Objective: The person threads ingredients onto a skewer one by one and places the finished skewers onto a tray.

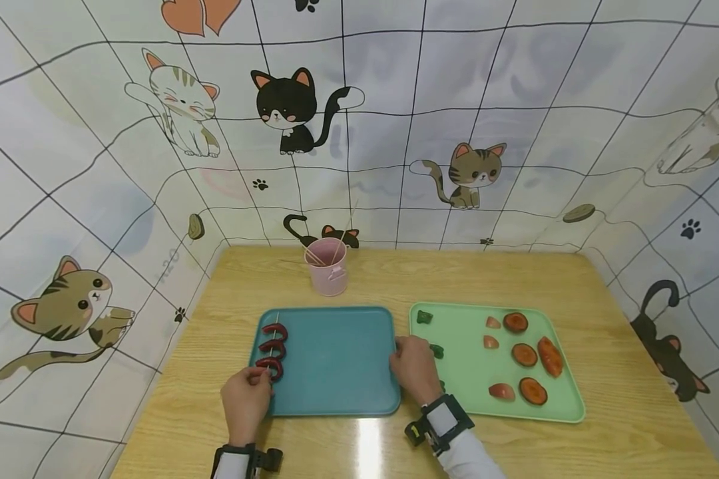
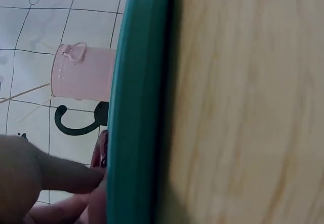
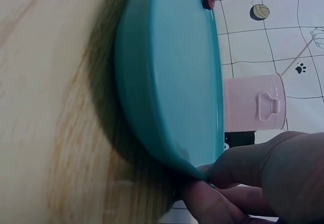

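On the left side of a blue tray (image 1: 338, 362) lies a thin skewer (image 1: 277, 317) threaded through three dark red curved pieces (image 1: 272, 346). My left hand (image 1: 244, 404) pinches the skewer's near end, fingertips right at the lowest red piece; the left wrist view shows these fingers (image 2: 76, 176) beside the tray rim, with the skewer itself hidden. At the tray's right rim, my right hand (image 1: 415, 370) grips the edge between thumb and fingers. From the right wrist, the thumb (image 3: 210, 203) shows under the rim.
Right of the blue tray stands a green tray (image 1: 464, 386) bearing green pieces (image 1: 424, 317), brown round slices (image 1: 524, 354), pinkish wedges (image 1: 502, 392) and an orange-brown oblong piece (image 1: 550, 356). A pink bucket (image 1: 329, 279) with thin sticks stands behind. Cat-printed walls (image 1: 383, 133) enclose the wooden table (image 1: 485, 276).
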`<move>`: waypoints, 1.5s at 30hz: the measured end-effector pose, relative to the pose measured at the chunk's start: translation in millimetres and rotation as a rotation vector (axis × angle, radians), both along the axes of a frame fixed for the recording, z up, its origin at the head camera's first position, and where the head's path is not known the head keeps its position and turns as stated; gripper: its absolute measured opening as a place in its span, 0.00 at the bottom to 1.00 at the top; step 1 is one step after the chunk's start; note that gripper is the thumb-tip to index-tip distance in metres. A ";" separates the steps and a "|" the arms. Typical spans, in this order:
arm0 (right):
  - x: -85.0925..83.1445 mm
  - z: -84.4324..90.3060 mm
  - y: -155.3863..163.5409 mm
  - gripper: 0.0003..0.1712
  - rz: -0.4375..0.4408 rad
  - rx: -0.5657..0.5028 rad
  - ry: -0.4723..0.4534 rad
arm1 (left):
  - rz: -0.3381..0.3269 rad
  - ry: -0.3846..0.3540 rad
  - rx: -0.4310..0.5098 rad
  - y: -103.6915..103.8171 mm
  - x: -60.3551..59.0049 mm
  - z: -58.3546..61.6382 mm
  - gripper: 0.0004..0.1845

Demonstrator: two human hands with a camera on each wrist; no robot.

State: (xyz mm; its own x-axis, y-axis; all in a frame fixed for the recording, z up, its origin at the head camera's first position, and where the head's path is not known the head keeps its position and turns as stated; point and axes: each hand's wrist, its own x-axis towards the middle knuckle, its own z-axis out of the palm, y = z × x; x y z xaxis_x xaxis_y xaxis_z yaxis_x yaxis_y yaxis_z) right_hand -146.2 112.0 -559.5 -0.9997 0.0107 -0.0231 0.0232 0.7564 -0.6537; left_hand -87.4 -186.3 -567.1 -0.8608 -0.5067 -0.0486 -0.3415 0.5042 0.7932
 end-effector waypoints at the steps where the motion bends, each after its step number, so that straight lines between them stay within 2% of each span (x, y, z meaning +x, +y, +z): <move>1: 0.1 -0.1 0.1 0.09 -0.002 -0.002 0.000 | -0.010 0.000 -0.028 -0.3 -0.1 0.9 0.08; 5: 0.6 -0.9 0.9 0.08 -0.005 -0.007 0.004 | -0.026 -0.004 -0.147 -1.1 -0.5 3.8 0.07; 8: 0.7 -1.4 1.4 0.09 -0.004 -0.011 0.002 | -0.022 -0.011 -0.197 -0.9 -0.8 4.5 0.07; 15: 0.6 -2.4 1.3 0.09 0.005 -0.023 0.004 | -0.034 -0.023 -0.238 -1.6 0.6 5.7 0.07; 24: -0.5 -2.6 1.1 0.09 0.006 -0.026 0.013 | -0.094 -0.110 -0.285 -4.6 2.4 15.5 0.09; 30: -0.2 -2.8 1.9 0.10 0.005 -0.021 0.007 | -0.131 -0.128 -0.275 -9.0 2.5 17.6 0.08; 36: 1.1 -2.8 2.4 0.09 0.013 -0.026 0.021 | -0.133 -0.162 -0.263 -11.2 1.6 20.0 0.09; 40: 2.4 -2.7 4.0 0.05 -0.012 -0.032 0.026 | -0.140 -0.103 -0.269 -10.5 -2.1 23.1 0.10; 45: 1.1 7.5 6.6 0.16 -0.032 -0.072 0.034 | -0.184 0.004 -0.204 -8.5 -11.9 30.0 0.16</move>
State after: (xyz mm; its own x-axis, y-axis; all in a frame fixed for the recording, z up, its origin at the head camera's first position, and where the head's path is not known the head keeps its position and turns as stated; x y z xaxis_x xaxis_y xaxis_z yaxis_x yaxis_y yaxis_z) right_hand -145.1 118.6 -552.0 -0.9990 0.0427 0.0092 0.0237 0.7067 -0.7071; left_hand -99.3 -194.8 -537.1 -0.9393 -0.3405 0.0420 -0.2264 0.7073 0.6697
